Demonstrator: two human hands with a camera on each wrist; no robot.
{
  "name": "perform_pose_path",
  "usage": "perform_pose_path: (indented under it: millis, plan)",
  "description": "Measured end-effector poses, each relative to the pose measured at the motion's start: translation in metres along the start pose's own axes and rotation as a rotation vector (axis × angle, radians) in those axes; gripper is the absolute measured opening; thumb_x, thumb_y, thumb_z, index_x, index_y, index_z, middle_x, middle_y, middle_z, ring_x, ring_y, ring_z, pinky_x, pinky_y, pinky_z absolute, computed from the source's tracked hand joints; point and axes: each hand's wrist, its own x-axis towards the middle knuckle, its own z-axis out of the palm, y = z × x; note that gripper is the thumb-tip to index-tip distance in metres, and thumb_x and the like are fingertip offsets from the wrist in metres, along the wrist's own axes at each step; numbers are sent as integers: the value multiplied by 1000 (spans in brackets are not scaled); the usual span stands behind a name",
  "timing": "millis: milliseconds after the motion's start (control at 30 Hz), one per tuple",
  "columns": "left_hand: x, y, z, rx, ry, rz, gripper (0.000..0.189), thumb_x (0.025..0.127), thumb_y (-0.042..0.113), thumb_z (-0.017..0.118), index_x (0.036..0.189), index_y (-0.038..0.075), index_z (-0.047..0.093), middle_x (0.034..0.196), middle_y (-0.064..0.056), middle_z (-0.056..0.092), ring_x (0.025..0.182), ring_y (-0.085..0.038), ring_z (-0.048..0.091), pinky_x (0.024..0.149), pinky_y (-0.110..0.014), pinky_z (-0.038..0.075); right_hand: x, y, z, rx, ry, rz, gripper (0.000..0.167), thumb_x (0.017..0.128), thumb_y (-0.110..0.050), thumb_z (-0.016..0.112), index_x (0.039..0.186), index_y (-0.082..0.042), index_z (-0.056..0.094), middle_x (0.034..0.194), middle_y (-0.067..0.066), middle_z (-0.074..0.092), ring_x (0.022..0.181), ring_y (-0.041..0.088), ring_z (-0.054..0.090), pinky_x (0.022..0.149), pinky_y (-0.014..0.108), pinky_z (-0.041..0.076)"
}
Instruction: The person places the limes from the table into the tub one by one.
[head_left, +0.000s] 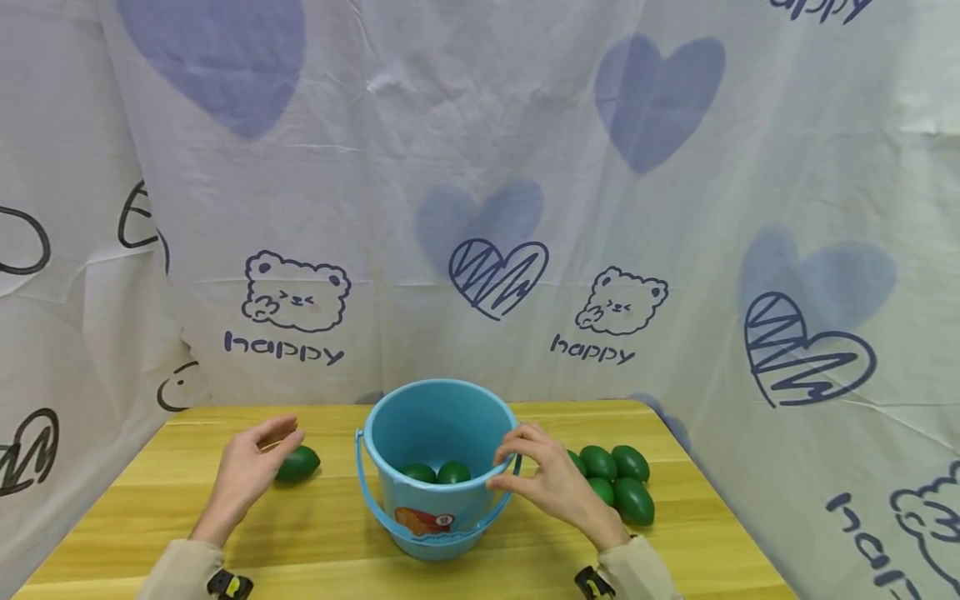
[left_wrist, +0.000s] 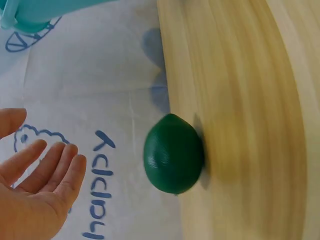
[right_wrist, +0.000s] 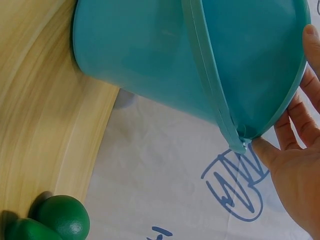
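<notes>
A light blue bucket [head_left: 442,500] with a hinged handle stands upright on the table, and two limes [head_left: 453,472] lie inside it. My right hand [head_left: 551,479] holds the bucket's rim at the right, thumb and fingers curved about it near the handle joint; the right wrist view shows the same rim [right_wrist: 280,117]. To the left, my left hand [head_left: 251,471] is beside and partly in front of a single dark green lime [head_left: 300,464]. In the left wrist view, that lime [left_wrist: 173,154] sits apart from the relaxed fingers, and the palm is bare.
Several more limes [head_left: 632,500] lie clustered on the table to the right of the bucket, partly behind my right hand. The wooden table [head_left: 337,575] ends at a hanging white cloth [head_left: 390,208] printed with hearts and bears, behind and at the sides.
</notes>
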Motion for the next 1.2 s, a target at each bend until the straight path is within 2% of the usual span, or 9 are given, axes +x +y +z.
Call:
perform_pose_path:
  millis: [133,267,400,633,867,1200]
  plan:
    - [4,-8,-4,-51,-40,-130,79,91,58,60,144,1,45,144,-21,50,132,-36,48,108,-48,43,0,0,0,8,2,2,22,79,-36,80,92,-21,70,100,-15,60,103,8,54,91,38,54]
    - [8,-18,-8,-89,-89,-266,99,85,66,62,151,-1,31,152,-25,36,138,-41,38,113,-52,37,0,0,1,15,-2,9,21,79,-37,79,91,-23,69,100,-15,60,104,8,54,91,37,53]
    - [14,-30,-12,-66,-144,-341,109,84,68,61,152,-6,21,155,-31,26,141,-46,29,114,-56,34,0,1,1,15,-7,11,21,79,-37,79,92,-23,69,100,-15,60,104,8,54,91,37,53]
    - [26,-49,-9,-49,-194,-398,113,85,64,64,150,-13,14,153,-37,21,140,-51,25,115,-58,30,1,0,0,15,-7,6,24,79,-38,79,92,-20,70,100,-14,59,103,8,53,89,37,53]
    - [31,-58,-4,-45,-238,-425,109,89,56,65,150,-14,8,152,-40,17,139,-54,21,115,-61,28,1,0,0,27,-10,13,24,80,-38,78,93,-20,70,100,-14,59,102,8,54,88,39,53]
    - [40,-65,7,10,-282,-393,108,86,53,69,147,-19,15,151,-40,17,138,-55,21,114,-62,27,1,1,0,11,4,-4,23,79,-37,80,91,-21,69,100,-14,60,102,8,55,90,35,53]
